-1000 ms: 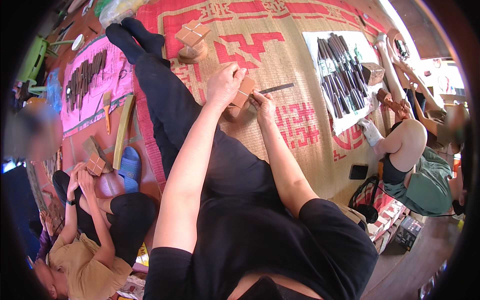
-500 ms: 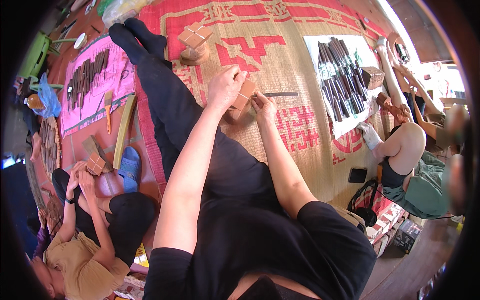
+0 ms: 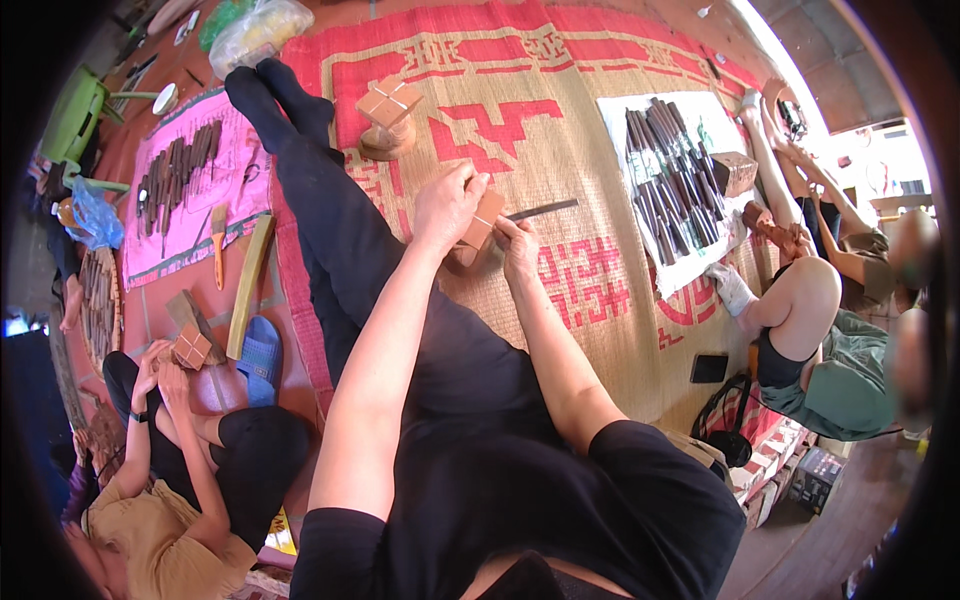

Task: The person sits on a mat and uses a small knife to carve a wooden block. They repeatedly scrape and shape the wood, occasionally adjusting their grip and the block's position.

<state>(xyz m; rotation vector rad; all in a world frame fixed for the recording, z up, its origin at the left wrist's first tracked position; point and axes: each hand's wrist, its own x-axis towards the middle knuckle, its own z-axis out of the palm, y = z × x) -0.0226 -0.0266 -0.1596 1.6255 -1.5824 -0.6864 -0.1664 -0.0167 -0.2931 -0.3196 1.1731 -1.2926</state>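
Over the mat in front of me, my left hand (image 3: 446, 207) is closed on a reddish-brown square block (image 3: 486, 219) marked with pale crossing lines, its fingers curled over the far left side. A rounded brown wooden piece (image 3: 466, 254) shows beneath the block, partly hidden. At the block's right side, my right hand (image 3: 520, 247) pinches the near end of a thin flat dark metal strip (image 3: 547, 209). The strip points right and slightly away from me; whether it is a file or a chisel I cannot tell. Its end at the block is hidden by my fingers.
A similar block (image 3: 390, 101) rests on a round wooden stand (image 3: 388, 140) farther off. Dark tools lie on a white cloth (image 3: 612, 125) at right and a pink cloth (image 3: 222, 130) at left. Another person's hands (image 3: 160, 368) hold a block at lower left. A phone (image 3: 710, 368) lies at right.
The whole view has shifted, so the mat appears lower. The dark strip has turned from nearly level to slanting, its right end higher. Both my hands stay at the block.
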